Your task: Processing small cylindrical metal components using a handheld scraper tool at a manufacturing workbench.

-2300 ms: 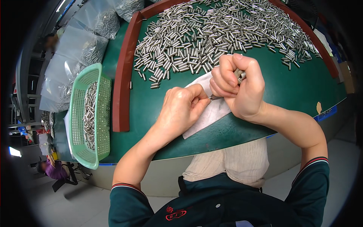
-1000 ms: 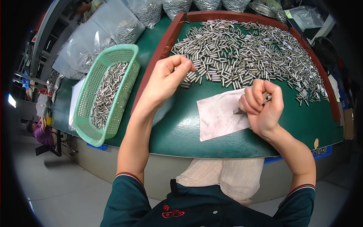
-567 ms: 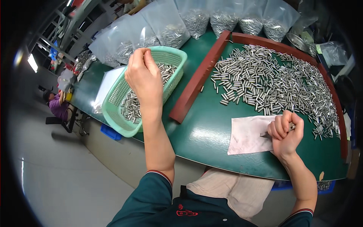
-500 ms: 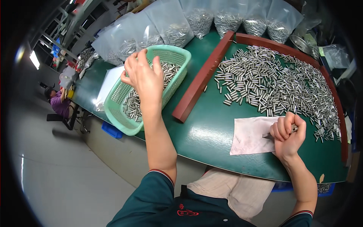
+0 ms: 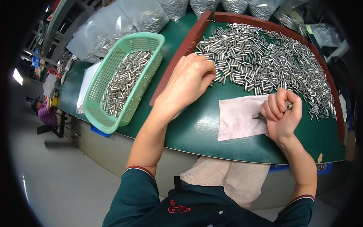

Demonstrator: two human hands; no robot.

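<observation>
Many short, shiny metal pins [image 5: 261, 64] lie spread over the right part of the green table. At the left edge of this spread is my left hand [image 5: 191, 77], back up, fingers curled down and thumb bent in; its fingertips are hidden, so I cannot see what they hold. My right hand [image 5: 281, 113] is closed in a fist, the end of a metal pin showing between thumb and forefinger. Under that fist lies a pale pinkish cloth [image 5: 238, 121]. Left of my left hand stands a green perforated plastic basket [image 5: 145, 81] with a heap of the same pins [image 5: 128, 75] inside.
A dark red wooden frame [image 5: 264, 23] borders the loose pins at the left, back and right. Clear plastic bags of pins [image 5: 151, 19] stand along the back. A metal bowl [image 5: 285, 22] sits at the back right. Another person [image 5: 47, 113] sits far left.
My left hand has moved right, from above the basket to the left edge of the loose pins, and its fingers have curled in. My right fist stays by the cloth. The whole view has shifted.
</observation>
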